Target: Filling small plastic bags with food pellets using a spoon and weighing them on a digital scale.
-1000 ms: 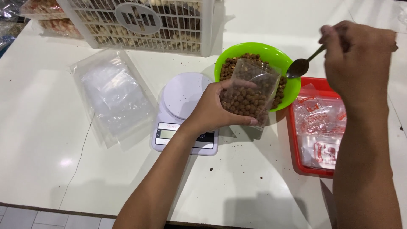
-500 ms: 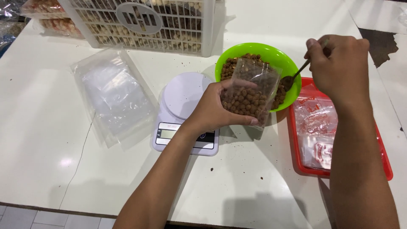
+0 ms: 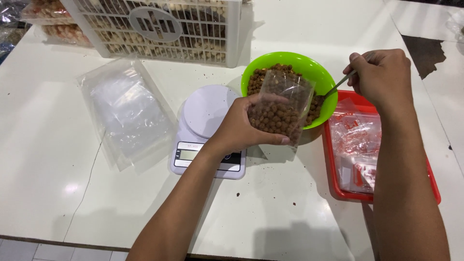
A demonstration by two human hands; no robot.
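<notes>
Counts on the white table (image 3: 299,203)

Two hands: left hand (image 3: 241,128), right hand (image 3: 382,77); one clear pouch (image 3: 282,108), one spoon (image 3: 340,83), one green bowl (image 3: 290,60), one scale (image 3: 205,130), one red tray (image 3: 384,195), one white crate (image 3: 159,29), one stack of empty bags (image 3: 128,113).

White table (image 3: 43,159) (crumb-speckled) bears scale (image 3: 205,129), bowl (image 3: 290,60), tray (image 3: 333,159), bags (image 3: 126,113), crate (image 3: 159,29).

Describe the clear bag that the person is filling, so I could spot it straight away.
Find the green bowl of brown round snacks near the middle of the white table, just right of the white kitchen scale. In front of it the left hand holds up the small clear bag. Unlike the flat empty bags farther left, it holds brown snacks.
</notes>
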